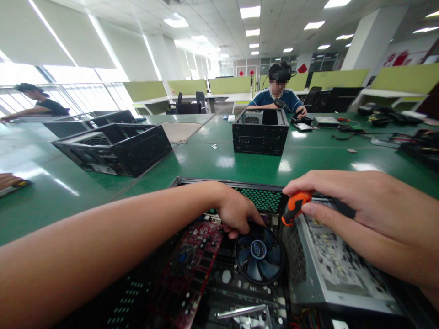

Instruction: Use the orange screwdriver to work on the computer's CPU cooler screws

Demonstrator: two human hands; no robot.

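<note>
An open black computer case [240,184] lies in front of me. Inside it is a round black CPU cooler fan [259,265] with bluish blades. My left hand [236,210] reaches in at the fan's upper left rim, fingers curled closed; their tips are partly hidden. My right hand [343,205] holds an orange and black screwdriver [295,205] between thumb and fingers, to the right above the fan. Its shaft cannot be made out. Left of the fan stands a red graphics card [202,260]; on the right is a silver power supply [343,269] with a worn label.
Across the green table [202,160] stand another black case [260,137] and, to the left, an opened case [113,146]. A co-worker [274,96] sits opposite, another person [41,103] at far left. Cables and parts [384,114] lie at right.
</note>
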